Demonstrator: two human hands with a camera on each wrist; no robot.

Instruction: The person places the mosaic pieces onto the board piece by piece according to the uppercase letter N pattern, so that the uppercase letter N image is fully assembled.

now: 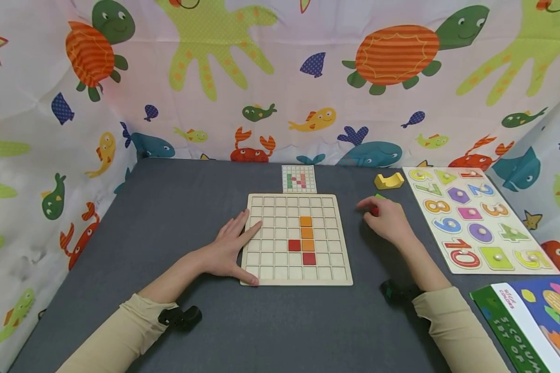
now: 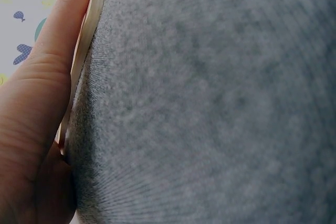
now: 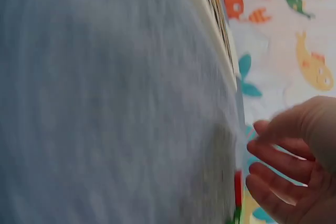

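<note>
Left hand (image 1: 224, 254) here, grip spread across the board's (image 1: 326, 273) left edge | board sits mid-worktop (image 1: 284, 331), orange tiles (image 1: 306, 233) and red tiles (image 1: 294, 245) in | right hand (image 1: 386, 220) beyond, grip relaxed, near a red piece (image 1: 375, 211)!

Gray table (image 1: 280, 331), grid board (image 1: 326, 260), number puzzle (image 1: 490, 221)

Number puzzle (image 1: 490, 221) near colourful box (image 1: 525, 316), sea-creature curtain (image 1: 289, 77) behind

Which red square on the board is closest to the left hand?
The red square beside the lowest orange square, on its left. The other red square sits one row lower, directly under that orange one.
</note>
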